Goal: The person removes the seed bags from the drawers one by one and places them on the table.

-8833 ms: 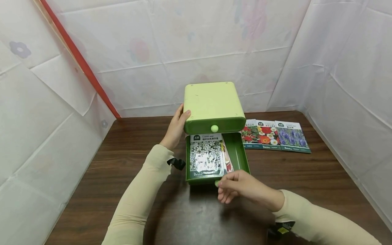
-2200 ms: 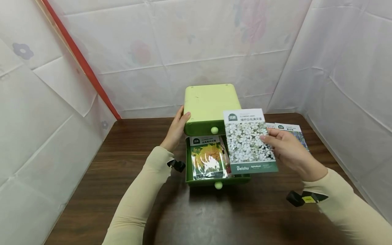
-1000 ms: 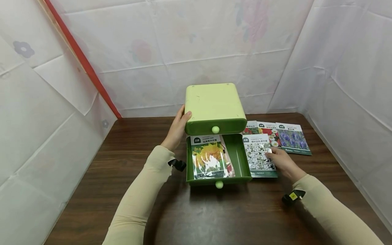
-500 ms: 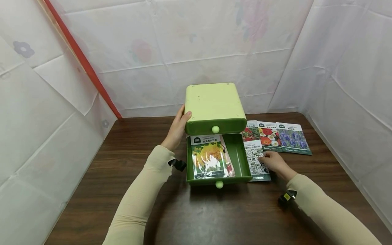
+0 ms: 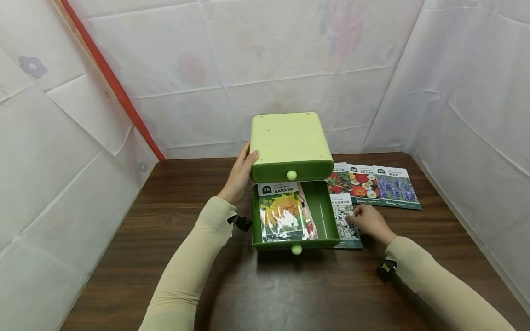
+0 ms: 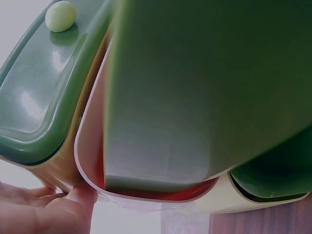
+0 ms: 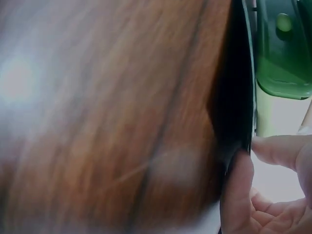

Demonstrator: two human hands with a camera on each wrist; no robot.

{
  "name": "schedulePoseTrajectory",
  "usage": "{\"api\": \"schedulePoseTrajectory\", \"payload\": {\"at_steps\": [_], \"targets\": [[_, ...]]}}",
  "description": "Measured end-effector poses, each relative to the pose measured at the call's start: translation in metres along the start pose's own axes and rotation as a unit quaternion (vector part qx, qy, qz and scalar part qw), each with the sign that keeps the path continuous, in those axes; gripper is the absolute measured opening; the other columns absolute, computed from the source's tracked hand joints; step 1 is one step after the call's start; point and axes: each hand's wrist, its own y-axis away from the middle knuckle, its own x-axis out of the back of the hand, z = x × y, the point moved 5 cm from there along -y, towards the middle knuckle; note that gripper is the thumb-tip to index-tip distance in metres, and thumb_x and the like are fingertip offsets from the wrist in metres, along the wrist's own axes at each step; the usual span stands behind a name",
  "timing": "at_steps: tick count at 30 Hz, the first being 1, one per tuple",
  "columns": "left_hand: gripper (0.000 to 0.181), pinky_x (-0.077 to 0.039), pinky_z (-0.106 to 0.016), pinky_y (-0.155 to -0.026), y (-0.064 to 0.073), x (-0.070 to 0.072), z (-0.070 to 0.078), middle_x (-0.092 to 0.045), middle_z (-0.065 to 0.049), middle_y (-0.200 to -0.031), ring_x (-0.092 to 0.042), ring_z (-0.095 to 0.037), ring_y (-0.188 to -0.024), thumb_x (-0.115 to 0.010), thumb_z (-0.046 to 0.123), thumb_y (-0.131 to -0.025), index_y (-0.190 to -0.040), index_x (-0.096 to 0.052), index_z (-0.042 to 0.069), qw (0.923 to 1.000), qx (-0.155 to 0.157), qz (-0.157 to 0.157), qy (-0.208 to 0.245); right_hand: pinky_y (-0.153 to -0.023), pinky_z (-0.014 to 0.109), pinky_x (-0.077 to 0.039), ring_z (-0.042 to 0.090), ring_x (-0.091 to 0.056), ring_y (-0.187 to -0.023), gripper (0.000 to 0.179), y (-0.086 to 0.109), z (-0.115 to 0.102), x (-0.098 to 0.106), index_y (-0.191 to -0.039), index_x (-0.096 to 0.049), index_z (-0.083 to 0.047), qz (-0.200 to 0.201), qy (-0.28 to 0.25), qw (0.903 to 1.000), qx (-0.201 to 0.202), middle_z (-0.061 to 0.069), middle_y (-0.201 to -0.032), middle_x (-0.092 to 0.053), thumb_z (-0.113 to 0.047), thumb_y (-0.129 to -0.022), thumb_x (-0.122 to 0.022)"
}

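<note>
A small drawer cabinet (image 5: 290, 135) with a pale green top stands on the table in the head view. My left hand (image 5: 237, 178) holds its left side, the thumb near the front corner. Below the closed top drawer, a green drawer (image 5: 322, 209) is pulled out. Inside it lies a sunflower seed packet (image 5: 282, 211), with the edge of another showing beside it. My right hand (image 5: 371, 223) pinches the right edge of a seed packet with white flowers (image 5: 343, 219), right of the drawer. In the right wrist view, thumb and finger (image 7: 237, 180) meet at the packet's thin edge.
Behind the white-flower packet, a red-flower packet (image 5: 339, 179), a red-and-white-flower packet (image 5: 364, 186) and a purple-flower packet (image 5: 397, 186) lie in a row on the dark wooden table (image 5: 178, 193). White sheeting (image 5: 265, 69) encloses the back and sides.
The white-flower packet came out of the drawer in my right hand, uncovering the sunflower packet. It has moved right, then lowered and slid left beside the drawer. My left hand stays put.
</note>
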Motion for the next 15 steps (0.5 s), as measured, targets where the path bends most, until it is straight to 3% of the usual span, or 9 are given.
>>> {"api": "schedulePoseTrajectory", "payload": {"at_steps": [3,11,15], "targets": [[0.073,-0.027,-0.050,-0.117,-0.0001,-0.0003,0.0005,-0.008,0.007,-0.165,-0.024,-0.020,-0.147,-0.044,0.056,-0.099,-0.159,-0.008,0.032,1.0000,-0.003,0.000,0.000,-0.050,0.031,-0.038,0.015,-0.042,-0.045,0.046,-0.0003,0.0014,0.0008,-0.061,-0.034,-0.016,0.006,0.029,0.9996,-0.002,-0.005,-0.050,-0.027,-0.028,-0.095,-0.063],[0.068,-0.024,-0.051,-0.118,-0.0003,-0.0009,0.0009,-0.005,0.006,-0.165,-0.019,-0.020,-0.149,-0.040,0.049,-0.103,-0.158,-0.005,0.032,0.9999,-0.009,-0.007,0.001,-0.049,0.031,-0.042,0.016,-0.046,-0.042,0.054,-0.0009,0.0022,0.0022,-0.057,-0.027,-0.019,0.007,0.043,0.9990,-0.012,-0.007,-0.050,-0.021,-0.031,-0.093,-0.065],[0.069,-0.025,-0.050,-0.118,0.0002,-0.0006,0.0006,-0.006,0.007,-0.165,-0.021,-0.019,-0.148,-0.041,0.052,-0.102,-0.158,-0.007,0.033,1.0000,-0.007,-0.006,0.000,-0.052,0.032,-0.049,0.018,-0.056,-0.049,0.044,0.0004,0.0025,0.0030,-0.063,-0.037,-0.015,0.009,0.046,0.9987,-0.020,-0.006,-0.054,-0.033,-0.031,-0.093,-0.065]]}}
